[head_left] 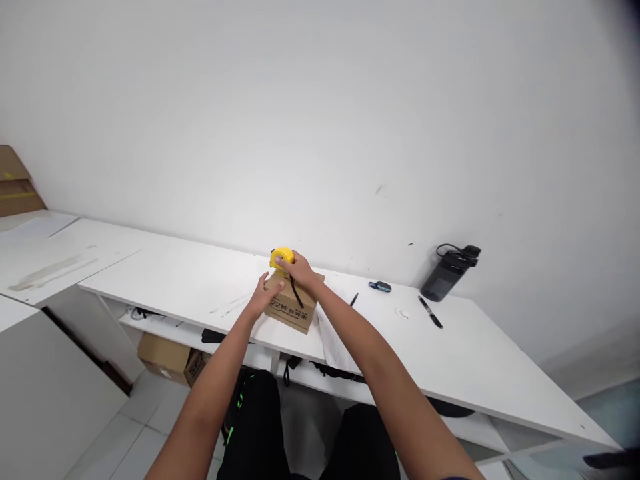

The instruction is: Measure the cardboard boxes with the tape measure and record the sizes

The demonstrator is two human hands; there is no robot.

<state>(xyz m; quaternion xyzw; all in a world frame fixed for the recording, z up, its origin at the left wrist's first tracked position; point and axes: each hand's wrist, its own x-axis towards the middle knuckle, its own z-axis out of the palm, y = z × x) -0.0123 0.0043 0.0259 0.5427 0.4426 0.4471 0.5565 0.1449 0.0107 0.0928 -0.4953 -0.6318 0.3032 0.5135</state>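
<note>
A small brown cardboard box (290, 312) with dark printing stands on the white table. My right hand (301, 269) is closed around a yellow tape measure (281, 257) just over the box's far edge. A short stretch of yellow shows under its case, and a dark strap (297, 293) hangs from it across the box top. At the box's left side, my left hand (263, 297) grips the cardboard, thumb on top; its other fingers are partly hidden.
A paper sheet (334, 337) and a pen (354, 299) lie right of the box. Farther right are a small dark-blue object (380, 287), a black marker (431, 312) and a dark bottle (449, 273) near the wall. Below, a shelf (195, 341) runs under the white table (475, 360).
</note>
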